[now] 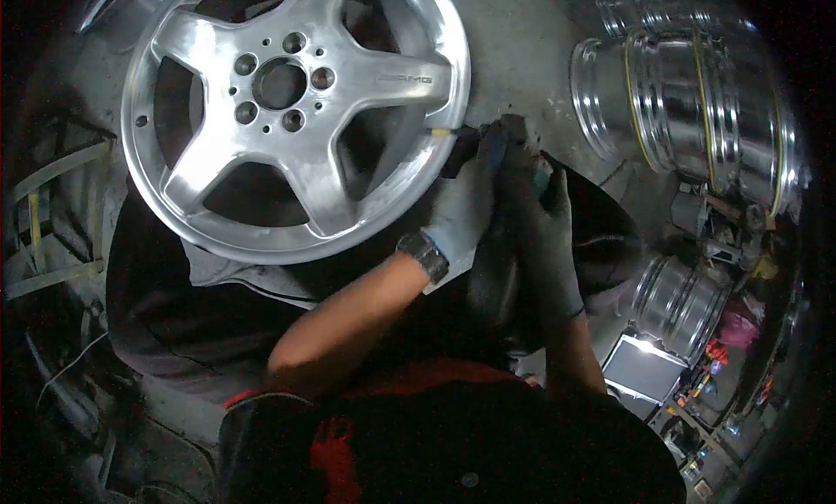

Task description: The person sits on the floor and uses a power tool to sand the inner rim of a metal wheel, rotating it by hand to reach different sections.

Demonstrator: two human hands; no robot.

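A polished five-spoke alloy wheel (296,151), marked AMG on one spoke, lies face up in front of me. My left hand (461,206), gloved and with a watch at the wrist, is closed around a long dark power tool (492,286) just right of the wheel. From the other side my gloved right hand (550,230) grips the same tool; shadow hides part of its fingers. A slim tip with a yellow band (442,132) points left from the tool and overlaps the wheel's outer lip in this view.
Several shiny wheel rims (688,103) lie on their sides at the upper right, with another rim (679,308) lower down. A bright flat panel (644,369) and small clutter are at lower right. A metal frame (61,173) stands at left.
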